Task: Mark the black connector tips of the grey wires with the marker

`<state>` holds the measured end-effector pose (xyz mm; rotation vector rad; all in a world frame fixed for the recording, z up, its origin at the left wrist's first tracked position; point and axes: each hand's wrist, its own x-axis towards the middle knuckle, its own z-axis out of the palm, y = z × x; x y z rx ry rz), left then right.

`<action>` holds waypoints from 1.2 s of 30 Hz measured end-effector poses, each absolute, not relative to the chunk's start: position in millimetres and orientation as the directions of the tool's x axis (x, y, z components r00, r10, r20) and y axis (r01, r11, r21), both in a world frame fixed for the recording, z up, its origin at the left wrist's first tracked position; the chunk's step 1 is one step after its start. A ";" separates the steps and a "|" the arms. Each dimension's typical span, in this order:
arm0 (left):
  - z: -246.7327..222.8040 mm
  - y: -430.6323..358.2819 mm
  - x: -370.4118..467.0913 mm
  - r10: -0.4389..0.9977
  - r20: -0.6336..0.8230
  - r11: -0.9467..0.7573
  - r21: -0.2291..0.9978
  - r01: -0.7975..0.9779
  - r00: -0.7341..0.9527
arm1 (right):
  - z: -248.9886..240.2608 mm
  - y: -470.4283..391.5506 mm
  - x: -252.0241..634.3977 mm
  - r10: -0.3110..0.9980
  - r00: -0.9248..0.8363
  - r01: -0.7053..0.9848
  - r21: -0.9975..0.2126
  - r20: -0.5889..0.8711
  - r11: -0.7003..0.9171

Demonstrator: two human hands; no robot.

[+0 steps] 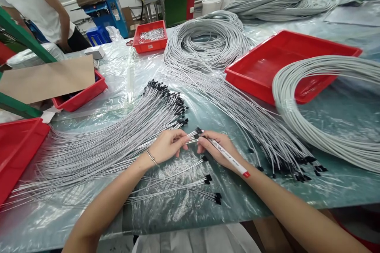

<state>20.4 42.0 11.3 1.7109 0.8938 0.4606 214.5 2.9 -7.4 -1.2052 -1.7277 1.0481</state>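
My left hand (170, 144), with a bracelet at the wrist, pinches a few thin grey cables (192, 140) just behind their black connectors (198, 131). Close against those connectors, my right hand (218, 148) is closed around a white marker pen (227, 154) whose red end points back along my forearm. The pen's tip is hidden by my fingers. Left of my hands lies a broad bundle of grey cables (115, 126) with black ends fanned out. Nearer to me are several loose cables with black connectors (218, 197).
A second cable bundle (237, 106) runs to the right, beside a large red tray (285, 53). Coiled cable (297, 114) overlaps that tray. Farther back are another coil (204, 41) and a red bin of small metal parts (151, 45). A person (44, 4) stands at the far left.
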 end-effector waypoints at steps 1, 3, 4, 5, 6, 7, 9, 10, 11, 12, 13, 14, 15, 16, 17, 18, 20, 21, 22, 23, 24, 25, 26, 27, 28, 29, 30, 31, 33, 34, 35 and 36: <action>11.7 41.3 20.6 0.766 -0.130 -0.128 0.929 0.346 0.630 | -7.6 2.7 214.4 0.958 -0.263 0.316 -0.927 0.118 0.201; 13.8 40.0 21.3 0.776 -0.127 -0.151 0.914 0.377 0.618 | -8.5 2.3 214.3 0.957 -0.277 0.301 -0.937 0.091 0.177; 15.2 39.4 21.7 0.778 -0.129 -0.159 0.906 0.392 0.615 | -9.1 2.1 214.2 0.957 -0.280 0.298 -0.940 0.080 0.166; 16.5 38.9 22.3 0.782 -0.132 -0.164 0.899 0.406 0.609 | -9.7 1.9 214.2 0.957 -0.282 0.296 -0.942 0.070 0.157; 17.6 38.3 22.9 0.784 -0.134 -0.170 0.893 0.418 0.606 | -10.2 1.7 214.3 0.957 -0.284 0.294 -0.945 0.059 0.145; 18.3 37.8 23.5 0.787 -0.135 -0.174 0.888 0.426 0.602 | -10.7 1.7 214.4 0.957 -0.285 0.287 -0.949 0.046 0.131; 18.3 37.0 24.6 0.792 -0.131 -0.172 0.890 0.423 0.597 | -11.5 1.8 214.9 0.958 -0.286 0.268 -0.959 0.014 0.094; 17.6 36.7 25.0 0.792 -0.127 -0.167 0.896 0.411 0.597 | -11.9 1.9 215.3 0.958 -0.287 0.264 -0.961 0.002 0.082; 16.6 36.6 25.3 0.791 -0.122 -0.162 0.903 0.397 0.599 | -12.2 2.1 215.7 0.957 -0.290 0.269 -0.960 -0.005 0.077; 15.5 36.7 25.5 0.790 -0.115 -0.160 0.909 0.384 0.603 | -12.5 2.2 216.2 0.957 -0.291 0.279 -0.957 -0.009 0.076; 14.3 36.9 25.7 0.791 -0.108 -0.160 0.913 0.374 0.602 | -12.7 2.2 216.6 0.956 -0.292 0.290 -0.954 -0.013 0.076; 13.2 37.1 25.8 0.795 -0.103 -0.161 0.915 0.371 0.598 | -12.9 2.2 217.1 0.955 -0.295 0.301 -0.951 -0.019 0.075; 12.3 37.2 26.0 0.801 -0.100 -0.160 0.914 0.372 0.590 | -12.8 2.0 217.5 0.954 -0.300 0.310 -0.948 -0.026 0.072; 11.7 37.3 26.2 0.808 -0.097 -0.158 0.915 0.372 0.582 | -12.6 1.9 217.8 0.952 -0.304 0.316 -0.947 -0.036 0.065; 11.4 37.2 26.5 0.813 -0.095 -0.154 0.916 0.369 0.574 | -12.2 1.7 218.0 0.950 -0.310 0.323 -0.945 -0.046 0.059; 11.2 37.0 26.9 0.816 -0.095 -0.149 0.919 0.365 0.570 | -11.7 1.5 218.0 0.946 -0.319 0.335 -0.940 -0.051 0.062; 11.6 36.1 27.8 0.818 -0.094 -0.149 0.919 0.366 0.568 | -10.1 1.2 217.8 0.939 -0.341 0.365 -0.927 -0.044 0.090; 11.8 35.5 28.4 0.816 -0.093 -0.157 0.914 0.373 0.571 | -9.2 1.1 217.5 0.935 -0.353 0.375 -0.922 -0.041 0.101; 12.0 35.0 28.9 0.813 -0.093 -0.166 0.909 0.382 0.574 | -8.3 1.1 217.2 0.931 -0.362 0.379 -0.919 -0.041 0.107; 12.0 34.5 29.3 0.810 -0.090 -0.177 0.905 0.388 0.580 | -7.5 1.1 216.8 0.930 -0.366 0.377 -0.920 -0.044 0.105; 11.9 34.2 29.6 0.805 -0.084 -0.187 0.903 0.387 0.587 | -6.6 1.0 216.5 0.931 -0.362 0.374 -0.922 -0.049 0.097; 11.7 34.1 29.7 0.801 -0.079 -0.193 0.904 0.381 0.594 | -5.9 0.9 216.2 0.933 -0.356 0.378 -0.921 -0.056 0.089; 11.4 34.2 29.6 0.796 -0.076 -0.192 0.909 0.370 0.601 | -5.2 0.7 215.9 0.935 -0.350 0.385 -0.919 -0.057 0.088; 11.3 34.8 29.4 0.792 -0.079 -0.181 0.917 0.356 0.605 | -4.8 0.5 215.8 0.938 -0.343 0.392 -0.915 -0.052 0.092; 11.5 35.6 29.0 0.788 -0.091 -0.155 0.928 0.339 0.609 | -4.6 0.1 215.8 0.940 -0.339 0.396 -0.913 -0.043 0.101; 11.9 36.7 28.5 0.783 -0.118 -0.105 0.943 0.317 0.611 | -4.6 -0.3 215.8 0.941 -0.337 0.397 -0.911 -0.033 0.110; 12.7 38.0 28.0 0.778 -0.158 -0.036 0.955 0.293 0.609 | -4.9 -0.6 215.9 0.942 -0.336 0.393 -0.912 -0.025 0.117; 13.8 39.3 27.6 0.770 -0.205 0.044 0.962 0.270 0.604 | -5.4 -1.0 216.1 0.942 -0.334 0.388 -0.914 -0.020 0.118; 16.1 41.8 27.0 0.752 -0.296 0.190 0.953 0.236 0.589 | -6.8 -1.4 216.3 0.944 -0.330 0.390 -0.914 -0.023 0.114; 17.1 42.9 26.8 0.742 -0.330 0.241 0.944 0.227 0.583 | -7.5 -1.5 216.4 0.943 -0.331 0.395 -0.912 -0.028 0.111; 17.7 43.9 26.6 0.734 -0.355 0.274 0.935 0.225 0.579 | -8.3 -1.5 216.4 0.942 -0.333 0.401 -0.910 -0.033 0.109; 18.0 44.8 26.4 0.725 -0.374 0.298 0.927 0.226 0.579 | -9.0 -1.4 216.5 0.940 -0.339 0.407 -0.907 -0.037 0.111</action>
